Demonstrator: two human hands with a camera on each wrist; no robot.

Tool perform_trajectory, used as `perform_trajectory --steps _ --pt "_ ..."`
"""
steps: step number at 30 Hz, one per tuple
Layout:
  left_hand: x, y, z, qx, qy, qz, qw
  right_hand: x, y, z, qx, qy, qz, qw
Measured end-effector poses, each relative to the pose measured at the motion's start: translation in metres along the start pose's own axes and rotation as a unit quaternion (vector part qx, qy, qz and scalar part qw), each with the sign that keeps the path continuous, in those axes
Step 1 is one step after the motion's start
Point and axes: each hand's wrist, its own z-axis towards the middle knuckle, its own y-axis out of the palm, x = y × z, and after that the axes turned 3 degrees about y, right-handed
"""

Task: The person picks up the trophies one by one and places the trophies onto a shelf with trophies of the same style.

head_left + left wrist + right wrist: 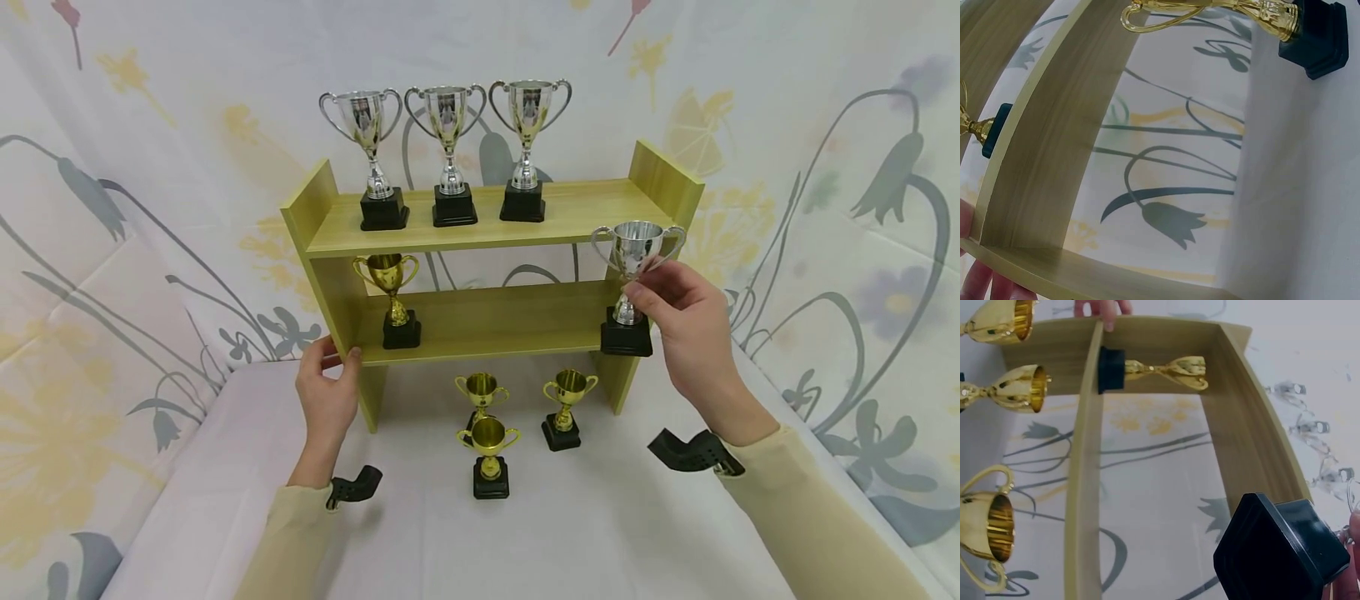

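Observation:
A silver trophy cup point(628, 312) with a black base is held upright in my right hand point(693, 333), thumb and fingers pinching its stem. It stands out in front of the right end of a two-tier wooden shelf point(495, 321). Seen from the right wrist, the underside of its black base point(1272, 550) faces the camera. My left hand point(327, 392) grips the shelf's left side panel low down, the thumb in front and the fingers around the outer side. Near that hand, a gold trophy point(390, 292) stands at the left end of the lower tier.
Three silver trophies point(450, 150) stand in a row on the top tier, left to middle. On the white tablecloth point(420, 550) below the shelf stand three gold trophies point(491, 467). A flower-printed cloth point(187, 208) hangs behind.

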Motion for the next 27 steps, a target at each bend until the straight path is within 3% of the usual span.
perform_trajectory --steps 16,23,27 --pt "-0.003 0.001 0.000 0.004 0.001 -0.006 1.0000 -0.014 -0.009 0.015 0.004 -0.010 0.028 1.000" --pt "-0.002 0.001 0.000 0.005 -0.001 -0.005 1.0000 -0.022 -0.009 0.021 -0.022 -0.020 0.058 0.998" --pt "-0.001 0.001 -0.001 0.005 -0.003 -0.004 1.0000 -0.029 -0.008 0.026 -0.042 -0.028 0.045 0.998"
